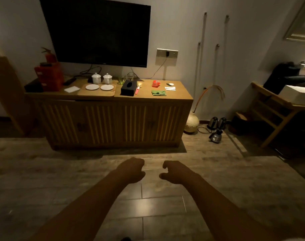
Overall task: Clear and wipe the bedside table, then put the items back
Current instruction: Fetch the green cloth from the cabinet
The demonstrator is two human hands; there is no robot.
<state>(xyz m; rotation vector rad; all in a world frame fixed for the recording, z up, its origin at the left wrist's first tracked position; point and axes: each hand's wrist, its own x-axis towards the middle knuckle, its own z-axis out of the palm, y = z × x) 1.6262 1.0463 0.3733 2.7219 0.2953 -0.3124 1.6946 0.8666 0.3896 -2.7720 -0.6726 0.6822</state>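
Note:
A long wooden cabinet point(181, 97) stands against the far wall under a dark TV. On its top lie a folded green cloth point(158, 92), a black tissue box point(128, 87), a red item point(155, 83), a pink pen-like item point(137, 90), white papers point(170, 88), a wooden tray point(96, 93) with two white saucers, two lidded white cups point(102, 78) and glasses point(125, 79). My left hand point(131, 168) and my right hand point(172, 172) are held out over the floor, well short of the cabinet, fingers loosely curled and holding nothing.
Red boxes and a fire extinguisher point(50, 73) sit at the cabinet's left end. A round vase point(191, 123) and several kettles point(216, 127) with cords stand on the floor to the right. A wooden stand point(273, 110) with a white basin is further right.

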